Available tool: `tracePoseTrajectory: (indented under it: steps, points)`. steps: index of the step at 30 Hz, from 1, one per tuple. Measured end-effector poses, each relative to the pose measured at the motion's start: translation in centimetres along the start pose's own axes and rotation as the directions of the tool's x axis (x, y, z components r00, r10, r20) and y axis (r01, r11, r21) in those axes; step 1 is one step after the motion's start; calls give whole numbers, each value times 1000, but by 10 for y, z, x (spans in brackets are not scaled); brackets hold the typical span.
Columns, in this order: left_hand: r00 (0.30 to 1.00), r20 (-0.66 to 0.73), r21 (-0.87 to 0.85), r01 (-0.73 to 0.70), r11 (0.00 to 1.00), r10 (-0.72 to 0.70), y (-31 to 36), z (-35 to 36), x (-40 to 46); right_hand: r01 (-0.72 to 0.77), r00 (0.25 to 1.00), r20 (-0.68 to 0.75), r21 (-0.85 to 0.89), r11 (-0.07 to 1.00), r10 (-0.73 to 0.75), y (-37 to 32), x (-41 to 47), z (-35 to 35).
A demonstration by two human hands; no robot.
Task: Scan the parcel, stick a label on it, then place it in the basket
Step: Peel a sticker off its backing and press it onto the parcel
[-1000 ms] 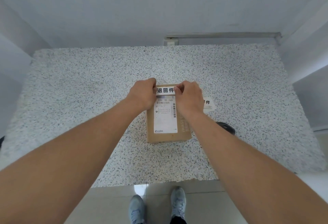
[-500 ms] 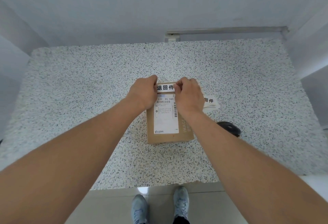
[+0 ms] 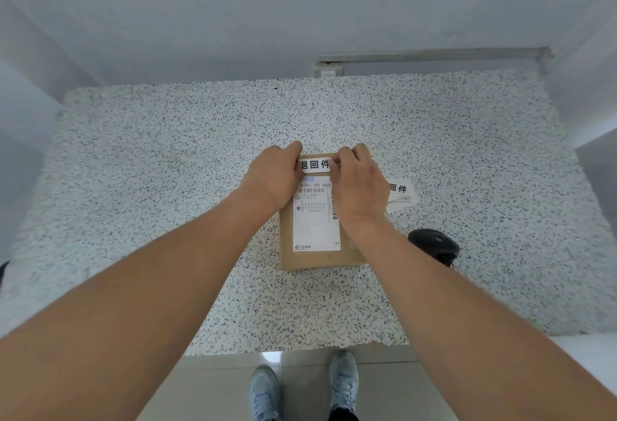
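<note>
1. Lying flat on the speckled counter (image 3: pixel 167 187), near its middle: brown cardboard parcel (image 3: pixel 317 258), long side running away from the viewer.
2. Printed shipping sheet (image 3: pixel 316 220) stuck on the parcel's top face, barcode and text facing up.
3. Stretched across the far end of the parcel: white label (image 3: pixel 315 165) with large black characters, held at both ends.
4. Left hand (image 3: pixel 272 178): fingers curled and closed on the left end of the label, thumb side toward the parcel, covering part of the first character.
5. Right hand (image 3: pixel 360 187): fingers curled and closed on the right end of the label, palm down over the parcel's right edge.
6. Cannot tell whether the label is already pressed fully onto the cardboard or only held against it.
7. Just right of the right hand, on the counter: stack of spare labels (image 3: pixel 402 195) with the same black characters, apart from the parcel.
8. Near the right forearm, closer to the counter's front edge: black scanner (image 3: pixel 432 245), resting on the counter, untouched.
9. Below the counter edge: tiled floor (image 3: pixel 217 387) and two light shoes (image 3: pixel 265 394).
10. No basket in view.
</note>
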State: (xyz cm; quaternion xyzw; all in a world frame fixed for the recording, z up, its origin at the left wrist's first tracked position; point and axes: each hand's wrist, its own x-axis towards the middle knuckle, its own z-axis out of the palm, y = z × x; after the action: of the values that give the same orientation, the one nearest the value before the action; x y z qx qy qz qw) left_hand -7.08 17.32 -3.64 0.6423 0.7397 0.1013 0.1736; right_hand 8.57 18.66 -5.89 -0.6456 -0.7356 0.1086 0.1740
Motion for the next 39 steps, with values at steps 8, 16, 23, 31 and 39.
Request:
tracePoseTrajectory:
  steps: [8,16,23,31,39]
  points:
    - [995,-27,-49,99,994,-101,0,0,-2,-46,999,0,26,999,46,0,-3,0]
    - [994,-107,-139,-18,990,3,-4,-3,-11,-51,999,-1,90,995,51,-1,-2,-4]
    - [979,-41,-386,169,907,-200,-6,2,-15,94,995,38,40,995,-95,2,-13,-7]
    - [965,-63,-404,208,891,-254,-1,6,-24,44,997,68,-21,999,-43,5,-17,-4]
    - [982,-130,-172,115,978,-138,-3,7,-31,66,998,20,-14,998,-66,9,-16,-3]
